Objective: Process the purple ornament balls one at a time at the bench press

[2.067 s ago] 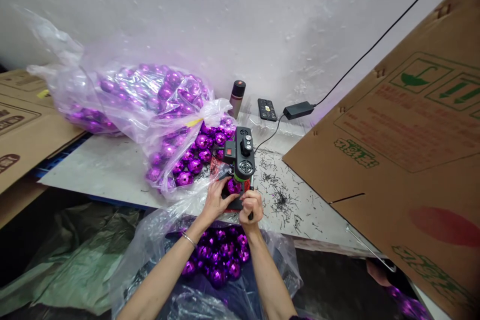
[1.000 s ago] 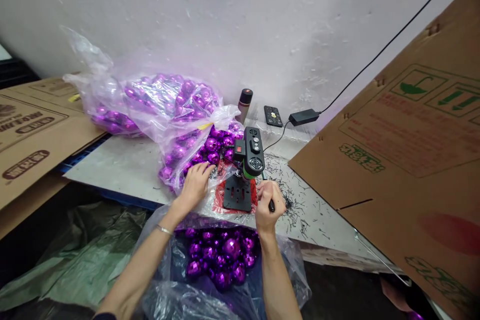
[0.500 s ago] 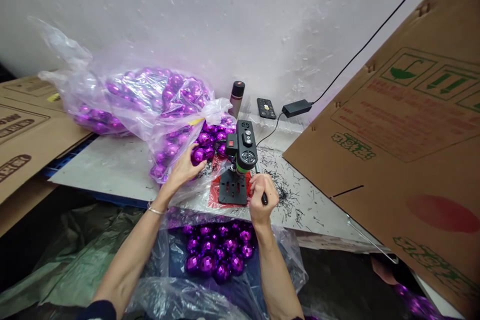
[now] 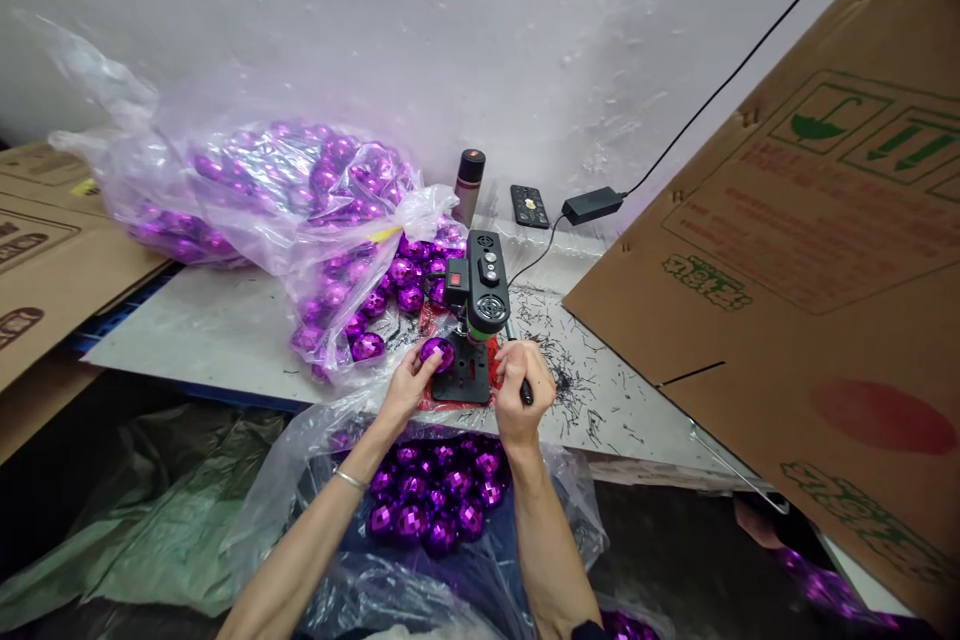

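My left hand [image 4: 409, 382] is closed on a shiny purple bauble [image 4: 436, 354], held over the left edge of a small black bench press [image 4: 488, 290]. Fingers of my right hand [image 4: 525, 385] wrap round the black-tipped lever handle [image 4: 527, 392] at the press's right side. The press has a perforated base plate [image 4: 472, 382] lying on a red sheet. More purple baubles [image 4: 403, 272] spill from the mouth of a clear plastic bag [image 4: 300, 260] left of the press. Below the table edge, faceted purple baubles [image 4: 427, 495] rest in another clear bag.
Black snippets [image 4: 570, 385] litter the white tabletop [image 4: 202, 340]. Behind the press stand a dark bottle [image 4: 469, 185], a phone [image 4: 529, 207] and a corded power adapter [image 4: 592, 206]. A large cardboard box [image 4: 787, 270] leans at the right; more cardboard [image 4: 67, 240] lies at the left.
My left hand has taken a bauble from the pile and brought it right and down to the press. My right hand stays on the lever handle. The view has shifted slightly.
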The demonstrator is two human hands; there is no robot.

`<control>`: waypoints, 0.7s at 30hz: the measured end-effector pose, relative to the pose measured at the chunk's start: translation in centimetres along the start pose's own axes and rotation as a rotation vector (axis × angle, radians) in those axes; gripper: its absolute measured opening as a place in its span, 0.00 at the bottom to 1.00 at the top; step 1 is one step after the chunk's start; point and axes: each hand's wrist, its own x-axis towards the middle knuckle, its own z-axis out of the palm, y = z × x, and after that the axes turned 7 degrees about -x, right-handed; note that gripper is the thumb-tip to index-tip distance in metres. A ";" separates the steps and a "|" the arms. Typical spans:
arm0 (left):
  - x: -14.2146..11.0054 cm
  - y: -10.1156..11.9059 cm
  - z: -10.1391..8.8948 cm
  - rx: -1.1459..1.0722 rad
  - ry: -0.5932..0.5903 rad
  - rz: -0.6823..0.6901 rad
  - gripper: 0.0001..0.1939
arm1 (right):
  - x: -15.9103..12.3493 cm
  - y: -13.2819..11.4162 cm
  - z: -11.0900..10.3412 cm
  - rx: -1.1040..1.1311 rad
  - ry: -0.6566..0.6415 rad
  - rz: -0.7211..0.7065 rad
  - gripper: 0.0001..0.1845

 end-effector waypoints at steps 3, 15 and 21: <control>0.2 -1.0 0.6 0.127 -0.013 0.139 0.34 | 0.0 0.0 -0.1 0.003 -0.006 0.000 0.21; -0.2 -1.6 2.2 0.676 -0.006 0.425 0.29 | -0.1 0.0 -0.2 0.002 -0.011 -0.003 0.20; 0.3 -2.3 2.3 0.637 -0.070 0.527 0.30 | 0.0 -0.1 -0.4 -0.025 -0.016 -0.004 0.19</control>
